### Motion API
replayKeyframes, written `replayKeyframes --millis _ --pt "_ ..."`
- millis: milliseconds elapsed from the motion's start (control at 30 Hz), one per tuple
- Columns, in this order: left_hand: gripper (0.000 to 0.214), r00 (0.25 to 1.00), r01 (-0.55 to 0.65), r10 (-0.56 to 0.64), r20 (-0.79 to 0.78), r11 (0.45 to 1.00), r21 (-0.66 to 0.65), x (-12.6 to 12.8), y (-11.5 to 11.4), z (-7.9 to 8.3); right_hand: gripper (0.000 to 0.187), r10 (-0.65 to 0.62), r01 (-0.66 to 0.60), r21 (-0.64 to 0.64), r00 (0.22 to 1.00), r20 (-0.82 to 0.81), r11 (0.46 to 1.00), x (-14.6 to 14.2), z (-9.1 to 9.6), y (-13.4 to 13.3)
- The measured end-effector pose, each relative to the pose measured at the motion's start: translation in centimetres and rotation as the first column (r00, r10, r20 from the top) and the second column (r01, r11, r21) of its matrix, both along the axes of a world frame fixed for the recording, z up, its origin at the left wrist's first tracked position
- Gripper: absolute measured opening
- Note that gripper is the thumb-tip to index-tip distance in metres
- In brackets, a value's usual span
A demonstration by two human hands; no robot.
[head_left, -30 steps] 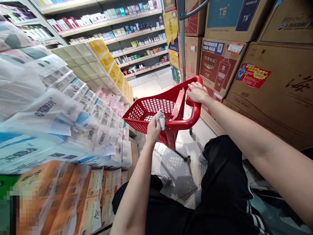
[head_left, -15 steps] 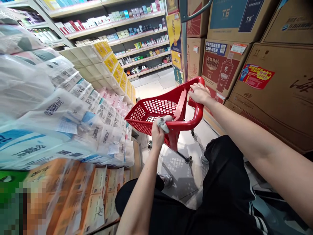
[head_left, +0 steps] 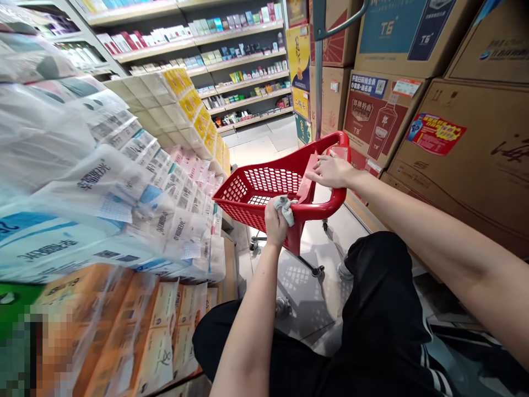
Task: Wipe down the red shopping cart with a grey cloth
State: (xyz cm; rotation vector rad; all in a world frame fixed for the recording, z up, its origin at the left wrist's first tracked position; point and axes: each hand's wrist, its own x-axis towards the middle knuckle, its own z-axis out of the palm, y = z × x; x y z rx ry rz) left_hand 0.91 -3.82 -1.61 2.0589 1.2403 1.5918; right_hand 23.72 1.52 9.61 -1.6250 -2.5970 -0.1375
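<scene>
White plastic-wrapped tissue packs (head_left: 95, 182) are piled along the left, beside orange packs (head_left: 88, 325). Printed cardboard cartons (head_left: 450, 182) stack up at right; shelves (head_left: 165, 47) of small boxes stand behind.

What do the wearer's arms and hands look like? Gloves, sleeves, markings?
Left hand and right hand: bare, no gloves, no rings visible. Left arm and right arm: slender forearms, no sleeve, watch or bracelet in view.
</scene>
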Motion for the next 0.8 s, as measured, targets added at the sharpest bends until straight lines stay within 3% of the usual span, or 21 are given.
replayKeyframes --millis 167,333,467,633,800 --pt "0.031 0.999 -0.009 0.013 0.048 0.997 -0.077 -0.6 1.5 0.4 0.056 0.012 -0.012 -0.004 0.999 0.049 1.000 -2.3 0.8 -1.9" --pt "0.032 0.998 -0.037 0.042 0.042 0.994 -0.105 0.0 2.0 0.7 0.068 0.041 -0.061 -0.224 0.995 -0.097 0.973 -4.5 1.2 -3.5" --pt "0.031 0.998 -0.053 0.047 -0.047 0.990 -0.130 -0.6 3.1 0.5 0.070 0.102 -0.136 -0.394 0.989 -0.107 0.909 -3.5 1.5 -3.8" --pt "0.032 0.987 -0.144 0.127 -0.099 0.972 -0.187 -1.5 4.2 0.3 0.063 0.167 -0.211 -0.402 0.976 -0.142 0.891 -1.4 1.7 -3.3" --pt "0.033 0.986 -0.132 0.115 -0.118 0.980 -0.146 1.2 1.8 -0.3 0.059 0.200 -0.241 -0.397 0.970 -0.141 0.886 -0.1 1.4 -2.8"
